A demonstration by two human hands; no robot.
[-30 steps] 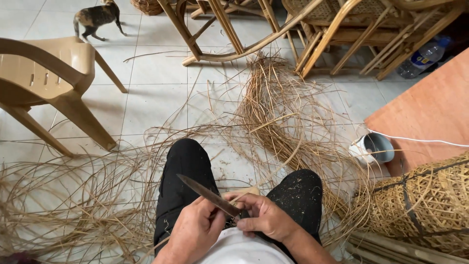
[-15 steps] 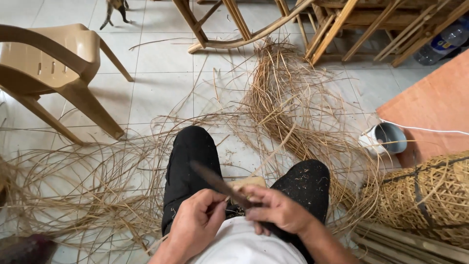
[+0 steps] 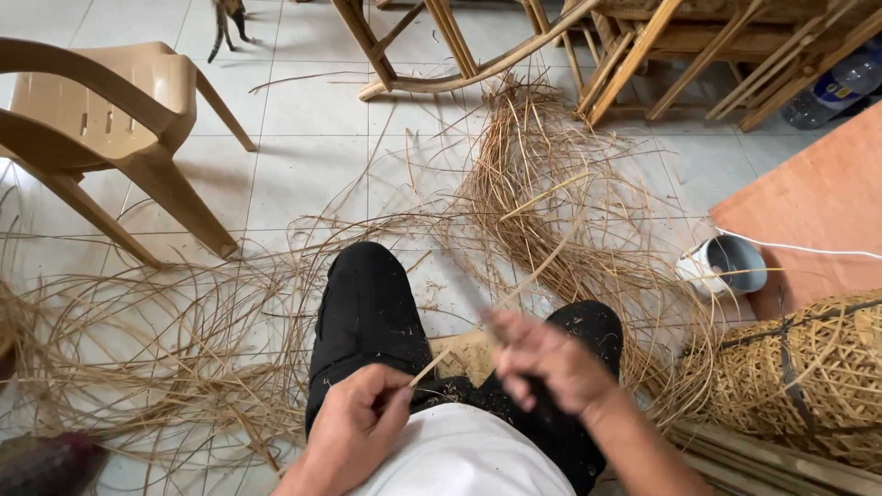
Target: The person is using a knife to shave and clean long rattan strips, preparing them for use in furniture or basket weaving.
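Note:
I sit on a tiled floor with black-trousered knees [image 3: 367, 303] in front of me. My left hand [image 3: 354, 427] pinches the near end of a thin rattan strip [image 3: 542, 266], which runs up and to the right across my lap. My right hand [image 3: 551, 367] is blurred with motion just right of the strip, fingers curled around a knife [image 3: 487, 321] whose blade shows only as a faint grey streak by the fingers. A small wooden block [image 3: 464, 354] lies between my knees.
Loose rattan strips [image 3: 156, 349] spread over the floor on the left, with a thick pile [image 3: 551, 184] ahead. A tan plastic chair [image 3: 138, 101] stands at left and wooden chair frames [image 3: 459, 55] beyond. At right are a woven basket [image 3: 808, 367], a white cup [image 3: 726, 266], an orange board [image 3: 818, 202]. A cat [image 3: 228, 16] walks at the far edge.
The knife's dark blade, clear earlier, is now a blur as my right hand sweeps right along the strip. My view has tilted down a little. The cat has walked further away.

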